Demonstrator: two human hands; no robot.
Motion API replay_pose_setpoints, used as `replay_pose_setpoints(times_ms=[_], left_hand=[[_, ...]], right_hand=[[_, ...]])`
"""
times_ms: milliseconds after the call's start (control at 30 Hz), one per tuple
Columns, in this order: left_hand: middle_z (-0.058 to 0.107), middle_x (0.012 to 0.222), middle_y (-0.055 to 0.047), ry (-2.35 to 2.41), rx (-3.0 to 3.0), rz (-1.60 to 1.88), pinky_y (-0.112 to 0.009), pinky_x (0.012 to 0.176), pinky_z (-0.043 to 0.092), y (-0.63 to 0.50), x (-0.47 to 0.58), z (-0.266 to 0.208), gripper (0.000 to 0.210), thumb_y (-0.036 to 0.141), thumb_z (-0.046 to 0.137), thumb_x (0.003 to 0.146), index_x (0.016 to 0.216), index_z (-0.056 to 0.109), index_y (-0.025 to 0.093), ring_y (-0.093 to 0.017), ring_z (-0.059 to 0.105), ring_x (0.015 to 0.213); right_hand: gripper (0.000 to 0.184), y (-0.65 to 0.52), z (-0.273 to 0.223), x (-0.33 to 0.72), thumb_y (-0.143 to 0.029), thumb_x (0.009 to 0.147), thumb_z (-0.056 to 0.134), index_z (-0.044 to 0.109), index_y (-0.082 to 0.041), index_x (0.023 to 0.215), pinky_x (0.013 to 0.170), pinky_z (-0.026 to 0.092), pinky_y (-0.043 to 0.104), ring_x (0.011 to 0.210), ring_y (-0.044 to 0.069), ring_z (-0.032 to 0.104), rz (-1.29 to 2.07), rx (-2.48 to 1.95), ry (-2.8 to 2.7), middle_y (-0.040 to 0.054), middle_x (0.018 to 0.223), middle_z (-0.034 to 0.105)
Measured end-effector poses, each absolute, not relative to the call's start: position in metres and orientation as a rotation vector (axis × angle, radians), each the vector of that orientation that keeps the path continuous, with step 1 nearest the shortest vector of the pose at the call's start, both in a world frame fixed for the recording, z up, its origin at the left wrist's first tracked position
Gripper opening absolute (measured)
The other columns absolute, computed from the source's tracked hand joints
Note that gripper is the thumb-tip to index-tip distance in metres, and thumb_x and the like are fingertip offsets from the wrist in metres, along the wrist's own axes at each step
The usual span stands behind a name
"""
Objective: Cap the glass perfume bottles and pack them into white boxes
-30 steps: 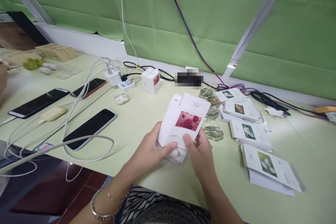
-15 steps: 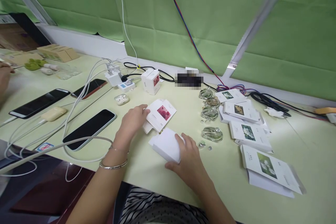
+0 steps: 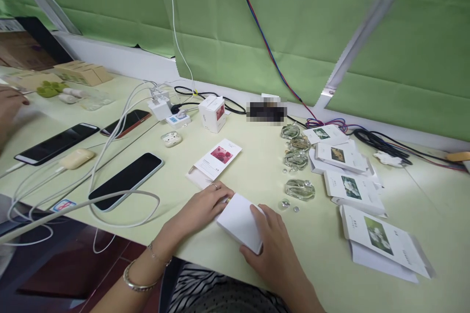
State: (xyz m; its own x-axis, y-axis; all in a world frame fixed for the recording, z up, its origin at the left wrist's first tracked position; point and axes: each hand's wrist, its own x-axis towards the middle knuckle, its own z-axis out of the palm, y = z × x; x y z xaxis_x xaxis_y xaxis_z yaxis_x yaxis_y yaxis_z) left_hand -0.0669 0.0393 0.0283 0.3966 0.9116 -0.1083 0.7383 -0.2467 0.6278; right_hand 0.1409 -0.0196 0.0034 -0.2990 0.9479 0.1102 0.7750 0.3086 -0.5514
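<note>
A plain white box (image 3: 238,220) is at the table's front edge, between my two hands. My right hand (image 3: 273,239) grips its right side, thumb at the near edge and fingers over the far edge. At the box's left end are the closed fingers of my left hand (image 3: 205,205), their tips partly hidden. A small yellow-green bit shows by those fingertips. Just beyond my left hand lies a flat white carton sleeve (image 3: 220,156) with a red flower picture. To the right are several coiled clear-and-green strands (image 3: 299,189) and small round silvery pieces (image 3: 284,204).
White cartons with flower pictures (image 3: 380,237) lie along the right. A small white cube box (image 3: 212,115) stands at the back. Phones (image 3: 127,181), an earbud case (image 3: 171,139) and white charging cables (image 3: 125,193) fill the left. Another person's hand (image 3: 11,107) shows at the far left.
My left hand has let go of the flower sleeve, which now lies flat, and has come nearer to the white box. My right hand and the box have shifted slightly toward me and right.
</note>
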Motion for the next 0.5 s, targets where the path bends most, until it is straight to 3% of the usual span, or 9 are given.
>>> replay_pose_setpoints(times_ms=[200, 500], left_hand=[[0.053, 0.103, -0.002, 1.401, 2.021, 0.356, -0.029, 0.082, 0.042, 0.032, -0.071, 0.033, 0.019, 0.033, 0.041, 0.088, 0.098, 0.055, 0.025, -0.019, 0.053, 0.094], [0.051, 0.103, -0.005, 1.481, 1.979, 0.478, -0.035, 0.087, 0.041, 0.033, -0.073, 0.024, 0.022, 0.028, 0.037, 0.089, 0.105, 0.051, 0.021, -0.02, 0.052, 0.096]], right_hand=[[0.061, -0.042, 0.001, 0.164, -0.021, 0.067, 0.058, 0.04, -0.027, 0.125, 0.093, 0.043, 0.042, 0.113, 0.027, 0.045, 0.625, -1.609, -2.108, 0.0084, 0.123, 0.046], [0.044, -0.071, 0.039, 0.222, -0.028, 0.072, 0.05, 0.048, -0.024, 0.116, 0.087, 0.045, 0.035, 0.105, 0.025, 0.051, 0.729, -1.743, -1.887, 0.0083, 0.116, 0.05]])
